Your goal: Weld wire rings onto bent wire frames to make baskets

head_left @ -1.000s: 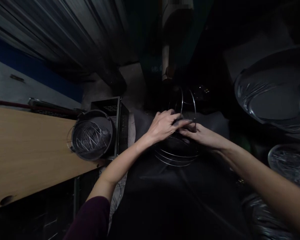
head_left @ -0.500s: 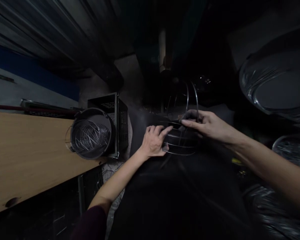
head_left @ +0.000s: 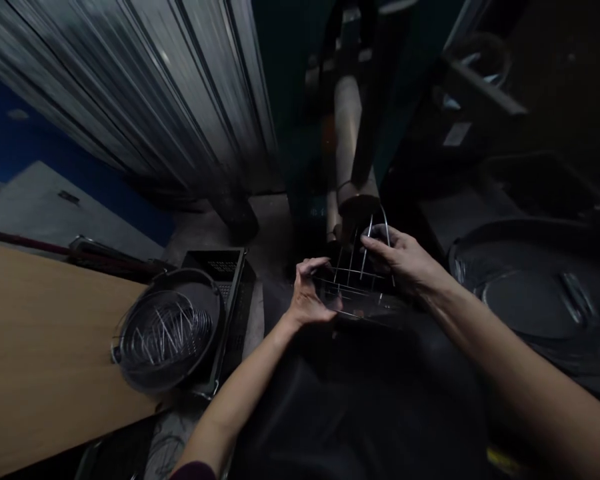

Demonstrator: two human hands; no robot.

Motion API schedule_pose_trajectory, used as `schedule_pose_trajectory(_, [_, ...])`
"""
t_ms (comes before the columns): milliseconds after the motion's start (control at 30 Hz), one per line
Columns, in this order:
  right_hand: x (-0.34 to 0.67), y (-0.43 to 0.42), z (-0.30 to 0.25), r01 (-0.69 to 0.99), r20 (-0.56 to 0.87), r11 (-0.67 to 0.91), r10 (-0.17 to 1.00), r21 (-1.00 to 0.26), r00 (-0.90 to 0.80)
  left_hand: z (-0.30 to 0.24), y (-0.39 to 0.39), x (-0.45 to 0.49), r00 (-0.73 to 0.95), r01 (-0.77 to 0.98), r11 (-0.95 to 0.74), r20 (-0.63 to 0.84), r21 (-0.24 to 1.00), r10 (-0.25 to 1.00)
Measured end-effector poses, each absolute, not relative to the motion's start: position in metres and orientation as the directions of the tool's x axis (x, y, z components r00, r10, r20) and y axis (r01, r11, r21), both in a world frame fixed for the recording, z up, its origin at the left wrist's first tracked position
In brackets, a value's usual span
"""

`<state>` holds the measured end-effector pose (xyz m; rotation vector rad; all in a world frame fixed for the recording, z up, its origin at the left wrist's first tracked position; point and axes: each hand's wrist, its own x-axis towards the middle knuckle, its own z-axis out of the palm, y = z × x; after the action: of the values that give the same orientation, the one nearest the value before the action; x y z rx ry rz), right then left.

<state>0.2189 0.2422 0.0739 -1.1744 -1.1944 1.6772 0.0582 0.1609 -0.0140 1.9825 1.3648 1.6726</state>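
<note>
A round wire frame (head_left: 349,271), made of thin metal hoops with crossing wires, is held between my two hands over a dark cloth on my lap. My left hand (head_left: 311,297) curls around the left side of its hoops, with the thumb below and the fingers above. At the upper right, my right hand (head_left: 400,257) pinches a bent U-shaped wire (head_left: 386,225) between thumb and fingers. This wire stands against the frame; whether it is joined there I cannot tell. Right above is the thick cylindrical arm (head_left: 349,127) of a machine, its end close to the bent wire.
On the left, a dark bucket (head_left: 211,290) full of bent wires stands by a wooden board (head_left: 45,353) and a black plastic crate (head_left: 239,280). A large round tub (head_left: 460,250) with metal pieces lies right. Corrugated metal sheeting (head_left: 195,87) rises behind.
My view has tilted up, bringing the machine arm into sight. The wire frame has come under the arm's end, and both hands still hold on.
</note>
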Motion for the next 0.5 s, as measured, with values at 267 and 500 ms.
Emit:
schedule_pose_trajectory(267, [0.200,0.267,0.071,-0.016,-0.215,-0.228,0.936,-0.973,-0.278,-0.022,0.182,0.048,-0.111,0.466,-0.533,0.644,0.706,0.757])
schedule_pose_trajectory(500, [0.192,0.276,0.076,0.050,-0.193,-0.186,0.939,-0.981,-0.283,-0.012,0.191,0.039,-0.114,0.419,-0.537,0.630,0.732,0.768])
